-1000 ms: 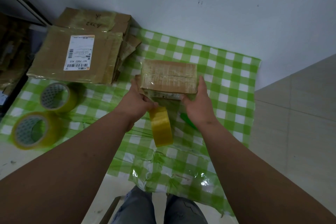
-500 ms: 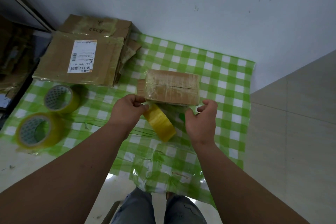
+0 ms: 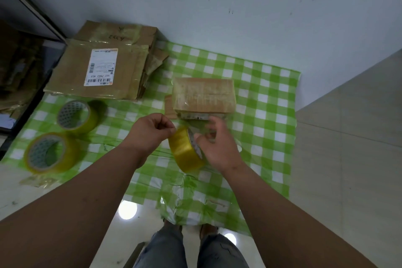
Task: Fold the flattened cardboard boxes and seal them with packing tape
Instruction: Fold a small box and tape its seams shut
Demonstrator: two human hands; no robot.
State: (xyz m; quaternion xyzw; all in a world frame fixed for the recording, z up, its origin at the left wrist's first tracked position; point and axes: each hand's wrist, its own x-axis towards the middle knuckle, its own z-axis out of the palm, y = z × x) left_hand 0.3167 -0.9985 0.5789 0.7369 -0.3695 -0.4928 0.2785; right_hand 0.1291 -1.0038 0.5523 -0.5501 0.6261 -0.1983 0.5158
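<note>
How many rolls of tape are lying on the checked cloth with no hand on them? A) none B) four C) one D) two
D: two tape rolls lie at the left of the checked cloth, apart from both hands.

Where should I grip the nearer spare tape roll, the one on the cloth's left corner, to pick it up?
Grip the spare tape roll across its yellow outer band, or hook fingers into its open core, coming from above and the left. It lies alone with the core tilted up towards the camera, and the second roll sits apart behind it, so its sides look free. Both hands are busy now.
</note>
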